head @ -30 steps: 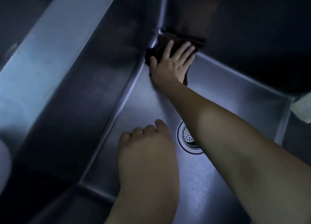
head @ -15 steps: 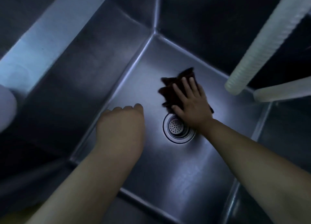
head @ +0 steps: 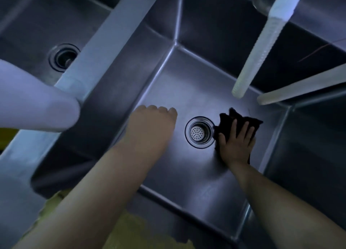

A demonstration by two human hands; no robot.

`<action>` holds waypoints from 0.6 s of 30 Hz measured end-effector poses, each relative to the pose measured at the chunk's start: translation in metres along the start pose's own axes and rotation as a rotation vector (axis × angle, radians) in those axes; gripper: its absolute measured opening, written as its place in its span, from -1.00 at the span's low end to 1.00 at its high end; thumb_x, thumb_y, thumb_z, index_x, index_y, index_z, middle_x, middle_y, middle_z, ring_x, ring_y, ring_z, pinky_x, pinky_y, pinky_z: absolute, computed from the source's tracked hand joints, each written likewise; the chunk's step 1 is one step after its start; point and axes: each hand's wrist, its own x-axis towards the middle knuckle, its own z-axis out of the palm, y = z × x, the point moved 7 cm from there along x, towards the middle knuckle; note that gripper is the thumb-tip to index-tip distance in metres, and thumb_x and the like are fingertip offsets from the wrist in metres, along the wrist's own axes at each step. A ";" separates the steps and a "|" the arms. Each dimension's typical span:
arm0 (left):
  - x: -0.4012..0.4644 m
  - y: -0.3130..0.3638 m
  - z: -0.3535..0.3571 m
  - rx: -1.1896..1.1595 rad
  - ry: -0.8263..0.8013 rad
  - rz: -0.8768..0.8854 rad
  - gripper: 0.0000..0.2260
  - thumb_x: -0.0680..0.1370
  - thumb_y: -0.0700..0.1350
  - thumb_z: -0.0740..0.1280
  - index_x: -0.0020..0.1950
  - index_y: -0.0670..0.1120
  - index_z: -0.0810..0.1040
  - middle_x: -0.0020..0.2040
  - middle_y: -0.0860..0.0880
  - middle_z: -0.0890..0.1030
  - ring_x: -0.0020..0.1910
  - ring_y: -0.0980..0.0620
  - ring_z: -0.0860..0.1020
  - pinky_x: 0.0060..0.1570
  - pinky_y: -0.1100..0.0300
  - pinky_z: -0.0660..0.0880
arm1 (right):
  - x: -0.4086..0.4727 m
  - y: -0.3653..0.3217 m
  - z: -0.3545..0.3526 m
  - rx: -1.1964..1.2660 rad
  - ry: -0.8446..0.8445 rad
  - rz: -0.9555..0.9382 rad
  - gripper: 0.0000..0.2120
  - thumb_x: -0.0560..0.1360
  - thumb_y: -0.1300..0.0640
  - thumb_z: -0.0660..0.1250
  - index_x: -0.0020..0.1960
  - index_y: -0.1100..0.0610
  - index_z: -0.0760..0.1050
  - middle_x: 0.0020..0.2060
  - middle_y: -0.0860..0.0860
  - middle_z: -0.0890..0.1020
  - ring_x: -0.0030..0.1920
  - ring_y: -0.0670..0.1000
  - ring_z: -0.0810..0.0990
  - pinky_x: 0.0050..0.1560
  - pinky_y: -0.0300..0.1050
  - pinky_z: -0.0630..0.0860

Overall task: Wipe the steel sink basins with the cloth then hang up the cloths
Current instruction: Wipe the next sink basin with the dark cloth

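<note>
Trouble could come at the big steel basin (head: 187,91), which looks wet and slippery. Corners and side walls could be missed if only the floor is wiped. The second basin (head: 46,24), across the divider (head: 97,48), looks not yet done. The dark cloth (head: 234,123) could be snagged on the drain strainer (head: 199,132), just beside it. Two pale hoses (head: 256,48) are hung over the far corner and could be bumped. The room is dim and bluish. The cloth is pressed flat on the basin floor by the right hand (head: 236,145), fingers spread. The left hand (head: 151,125) is held loosely curled, and nothing is seen in it.
</note>
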 end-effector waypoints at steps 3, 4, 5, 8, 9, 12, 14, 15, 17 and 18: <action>-0.035 -0.016 -0.001 0.009 -0.017 0.025 -0.72 0.42 -0.12 0.37 0.12 -0.06 0.51 -0.16 -0.04 0.61 -0.21 -0.11 0.59 -0.25 0.11 0.39 | 0.014 -0.012 -0.009 0.033 -0.023 0.031 -0.31 0.56 -0.22 0.05 0.55 0.00 -0.14 0.53 0.22 -0.15 0.51 0.24 -0.22 0.47 0.23 -0.20; -0.049 -0.022 0.000 -0.007 -0.019 0.026 -0.79 0.37 -0.12 0.37 0.00 -0.08 0.57 -0.28 -0.06 0.60 -0.32 -0.13 0.58 -0.30 0.10 0.43 | 0.021 -0.020 -0.014 0.046 -0.017 0.025 -0.31 0.56 -0.22 0.06 0.55 0.00 -0.14 0.53 0.22 -0.15 0.51 0.25 -0.23 0.46 0.24 -0.20; -0.063 -0.029 0.002 -0.039 -0.010 0.021 -0.82 0.35 -0.10 0.32 -0.10 -0.10 0.60 -0.35 -0.08 0.59 -0.39 -0.14 0.57 -0.35 0.10 0.45 | 0.029 -0.031 -0.018 0.057 -0.006 0.011 -0.31 0.56 -0.22 0.07 0.55 0.00 -0.14 0.52 0.23 -0.15 0.51 0.26 -0.22 0.46 0.25 -0.20; -0.101 -0.043 0.017 -0.146 -0.057 -0.017 -0.73 0.39 -0.04 0.22 -0.09 -0.13 0.64 -0.35 -0.09 0.62 -0.40 -0.15 0.59 -0.38 0.05 0.51 | 0.052 -0.069 -0.025 0.042 0.014 -0.059 -0.29 0.56 -0.22 0.07 0.55 0.02 -0.15 0.51 0.27 -0.14 0.50 0.30 -0.21 0.45 0.28 -0.20; -0.113 -0.046 0.020 -0.193 -0.062 -0.037 -0.73 0.41 -0.03 0.27 -0.03 -0.13 0.65 -0.31 -0.08 0.64 -0.37 -0.14 0.61 -0.37 0.05 0.53 | 0.058 -0.083 -0.025 0.015 0.017 -0.096 -0.29 0.56 -0.23 0.05 0.55 0.03 -0.16 0.51 0.28 -0.14 0.50 0.31 -0.22 0.45 0.28 -0.21; -0.136 -0.053 0.022 -0.282 -0.068 -0.092 -0.60 0.40 0.07 0.17 0.06 -0.07 0.66 -0.20 -0.02 0.69 -0.28 -0.07 0.66 -0.33 0.13 0.55 | 0.063 -0.128 -0.018 -0.071 0.015 -0.228 -0.28 0.55 -0.27 -0.01 0.55 0.02 -0.19 0.51 0.28 -0.15 0.50 0.30 -0.22 0.44 0.28 -0.22; -0.144 -0.052 0.022 -0.308 -0.059 -0.095 -0.59 0.38 0.11 0.15 0.01 -0.02 0.68 -0.23 0.03 0.69 -0.31 -0.01 0.65 -0.38 0.22 0.52 | 0.053 -0.158 -0.012 -0.111 0.027 -0.310 -0.29 0.54 -0.28 -0.02 0.55 0.01 -0.15 0.51 0.27 -0.14 0.50 0.30 -0.20 0.44 0.29 -0.19; -0.146 -0.051 0.023 -0.311 -0.053 -0.090 -0.60 0.38 0.12 0.16 -0.02 -0.01 0.68 -0.26 0.05 0.69 -0.33 0.01 0.64 -0.39 0.25 0.50 | 0.042 -0.172 -0.009 -0.121 0.038 -0.365 -0.30 0.53 -0.28 -0.01 0.55 0.01 -0.12 0.52 0.27 -0.11 0.50 0.30 -0.18 0.44 0.30 -0.17; -0.148 -0.049 0.026 -0.305 -0.073 -0.083 -0.62 0.38 0.14 0.16 -0.06 0.01 0.68 -0.31 0.04 0.67 -0.37 0.01 0.62 -0.40 0.26 0.48 | 0.011 -0.199 -0.001 -0.127 0.055 -0.520 -0.31 0.52 -0.26 0.01 0.55 0.02 -0.05 0.51 0.28 -0.04 0.50 0.32 -0.13 0.43 0.31 -0.16; -0.149 -0.048 0.027 -0.302 -0.082 -0.082 -0.63 0.39 0.14 0.15 -0.08 0.01 0.68 -0.33 0.04 0.66 -0.38 0.02 0.62 -0.41 0.25 0.47 | -0.007 -0.210 0.005 -0.128 0.051 -0.602 -0.31 0.52 -0.25 0.02 0.55 0.02 -0.03 0.51 0.29 -0.02 0.50 0.34 -0.12 0.43 0.31 -0.15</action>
